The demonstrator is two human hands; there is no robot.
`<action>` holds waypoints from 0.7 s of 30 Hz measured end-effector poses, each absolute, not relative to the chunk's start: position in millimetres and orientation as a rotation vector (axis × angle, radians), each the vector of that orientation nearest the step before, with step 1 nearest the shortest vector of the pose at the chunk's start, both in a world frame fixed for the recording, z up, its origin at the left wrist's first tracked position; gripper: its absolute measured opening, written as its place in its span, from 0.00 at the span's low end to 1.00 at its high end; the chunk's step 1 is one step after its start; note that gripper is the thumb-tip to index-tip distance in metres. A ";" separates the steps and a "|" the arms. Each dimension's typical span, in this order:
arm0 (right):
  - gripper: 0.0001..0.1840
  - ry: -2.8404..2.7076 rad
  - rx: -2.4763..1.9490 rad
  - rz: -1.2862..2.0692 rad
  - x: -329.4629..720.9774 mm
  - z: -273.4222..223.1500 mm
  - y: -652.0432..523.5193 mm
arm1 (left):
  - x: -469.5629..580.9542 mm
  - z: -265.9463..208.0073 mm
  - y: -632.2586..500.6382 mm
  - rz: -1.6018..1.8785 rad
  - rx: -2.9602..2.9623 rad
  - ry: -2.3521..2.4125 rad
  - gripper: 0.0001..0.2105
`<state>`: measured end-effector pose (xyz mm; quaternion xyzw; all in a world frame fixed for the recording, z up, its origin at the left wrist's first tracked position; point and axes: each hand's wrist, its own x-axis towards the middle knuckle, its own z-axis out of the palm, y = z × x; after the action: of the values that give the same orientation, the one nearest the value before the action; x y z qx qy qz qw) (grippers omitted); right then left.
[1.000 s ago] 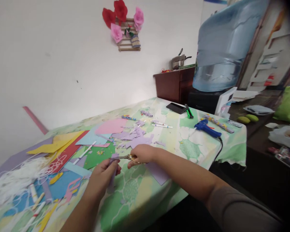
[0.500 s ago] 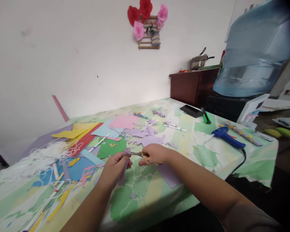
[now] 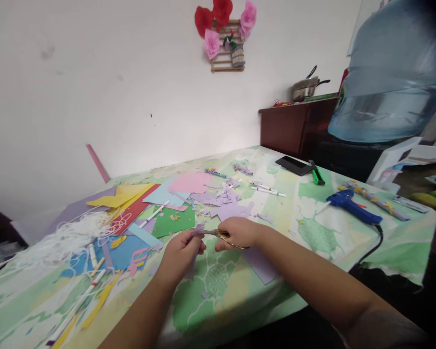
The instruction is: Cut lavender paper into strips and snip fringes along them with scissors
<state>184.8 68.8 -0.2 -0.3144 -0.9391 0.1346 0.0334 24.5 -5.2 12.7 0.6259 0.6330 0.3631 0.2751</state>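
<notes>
Holding one purple strip (image 3: 199,227), one scissors (image 3: 223,234)

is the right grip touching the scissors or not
Touching. The head view shows the right grip closed over the handle end of the scissors, with part of a gold loop showing below the fingers.

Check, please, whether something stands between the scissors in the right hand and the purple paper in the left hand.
Nothing visible does: the scissors in the right hand reach the upper end of the purple paper in the left hand.
</notes>
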 end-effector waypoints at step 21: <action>0.31 -2.864 -1.047 0.366 184.5 0.4 72.9 | 20.9 9.1 -1.8 0.960 1.286 1.510 0.09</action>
<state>184.5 72.9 0.4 -0.3406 -0.9320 0.1193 0.0353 20.9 -1.8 9.1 0.5205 0.6113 0.3884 0.4521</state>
